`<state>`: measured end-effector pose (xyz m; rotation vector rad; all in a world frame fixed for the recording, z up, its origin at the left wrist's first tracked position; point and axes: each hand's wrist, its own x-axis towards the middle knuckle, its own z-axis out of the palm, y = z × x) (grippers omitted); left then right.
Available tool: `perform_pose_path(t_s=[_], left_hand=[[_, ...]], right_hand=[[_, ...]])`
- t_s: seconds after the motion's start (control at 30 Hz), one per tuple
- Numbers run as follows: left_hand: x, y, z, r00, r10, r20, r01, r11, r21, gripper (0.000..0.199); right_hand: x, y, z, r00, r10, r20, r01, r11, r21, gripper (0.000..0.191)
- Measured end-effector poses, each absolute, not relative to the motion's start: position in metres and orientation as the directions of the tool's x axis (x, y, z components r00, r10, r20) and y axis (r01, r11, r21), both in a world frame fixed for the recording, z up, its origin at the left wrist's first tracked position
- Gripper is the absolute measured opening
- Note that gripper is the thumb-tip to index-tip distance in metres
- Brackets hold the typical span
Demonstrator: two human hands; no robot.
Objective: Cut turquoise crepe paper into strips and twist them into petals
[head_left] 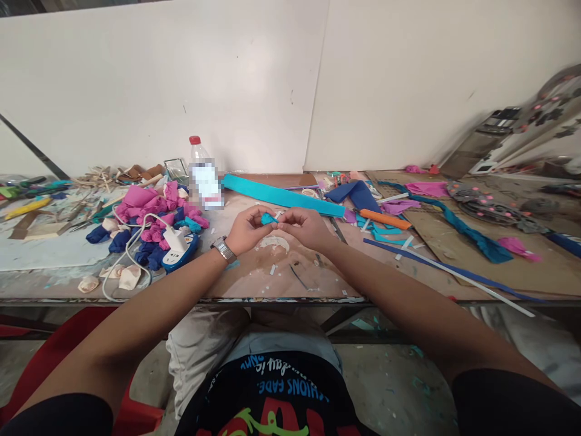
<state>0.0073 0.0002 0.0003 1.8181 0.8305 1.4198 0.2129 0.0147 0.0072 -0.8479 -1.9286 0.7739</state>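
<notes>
Above the middle of the table, my left hand (245, 231) and my right hand (305, 227) meet at the fingertips. Between them is a small bunched teal piece (268, 218) of fabric or crepe paper. My left thumb and fingers pinch it from one side. The right fingertips are closed at its other end, where a short white strip (278, 215) sticks up. Behind the hands lies a long flat turquoise strip (281, 195). To the left is a heap of crumpled pink pieces (140, 209), mixed with dark blue, cream and teal ones.
A red-capped bottle (195, 154) stands behind the heap, and a white-and-blue power strip (181, 251) with a looping cable lies in front. Rightward are an orange-handled cutter (385, 219), a narrow blue strip (436, 263), a long white stick (481, 286) and a brown board (481, 242).
</notes>
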Motion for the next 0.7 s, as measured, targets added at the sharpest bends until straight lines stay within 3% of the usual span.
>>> perform_pose_path(t_s=[0.17, 0.37, 0.7], left_hand=[[0.008, 0.002, -0.001, 0.228, 0.825, 0.517, -0.055, -0.519, 0.853, 0.05], [0.009, 0.003, -0.002, 0.255, 0.87, 0.422, -0.169, -0.39, 0.905, 0.055], [0.008, 0.004, -0.004, 0.235, 0.864, 0.445, -0.037, -0.449, 0.893, 0.044]], right_hand=[[0.211, 0.009, 0.012, -0.419, 0.747, 0.516, 0.333, 0.655, -0.678, 0.026], [0.214, 0.018, 0.005, -0.388, 0.83, 0.4, 0.168, 0.491, -0.855, 0.03], [0.211, 0.019, 0.003, -0.366, 0.854, 0.371, 0.094, 0.43, -0.898, 0.035]])
